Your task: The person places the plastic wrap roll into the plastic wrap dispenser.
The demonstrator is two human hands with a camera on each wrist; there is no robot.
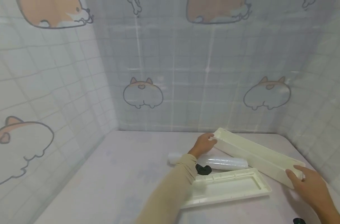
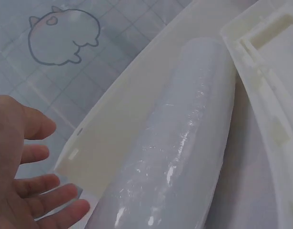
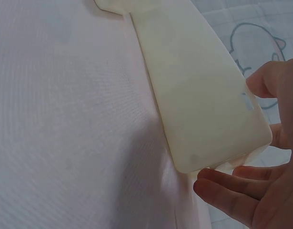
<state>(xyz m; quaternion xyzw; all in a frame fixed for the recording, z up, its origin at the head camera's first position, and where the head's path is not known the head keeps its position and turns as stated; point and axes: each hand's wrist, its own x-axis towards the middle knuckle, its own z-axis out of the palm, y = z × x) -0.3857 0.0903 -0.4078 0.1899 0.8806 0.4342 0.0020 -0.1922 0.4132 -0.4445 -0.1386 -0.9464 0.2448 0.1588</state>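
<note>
A long cream box (image 1: 259, 155) lies slantwise at the right, its hollow side up in the head view. My right hand (image 1: 313, 186) grips its near right end; in the right wrist view the thumb of that hand (image 3: 260, 176) is on the side edge of the box (image 3: 203, 90) and the fingers are at the end. Close to the far left end is my left hand (image 1: 203, 144), fingers loosely spread; in the left wrist view a gap shows between that hand (image 2: 32, 176) and the box (image 2: 108, 129).
A plastic-wrapped white roll (image 1: 226, 162) lies between the box and a shallow cream tray (image 1: 229, 188), partly under my left forearm. Curtains printed with cartoon dogs (image 1: 143, 95) stand behind the table (image 1: 102, 180) and on both sides.
</note>
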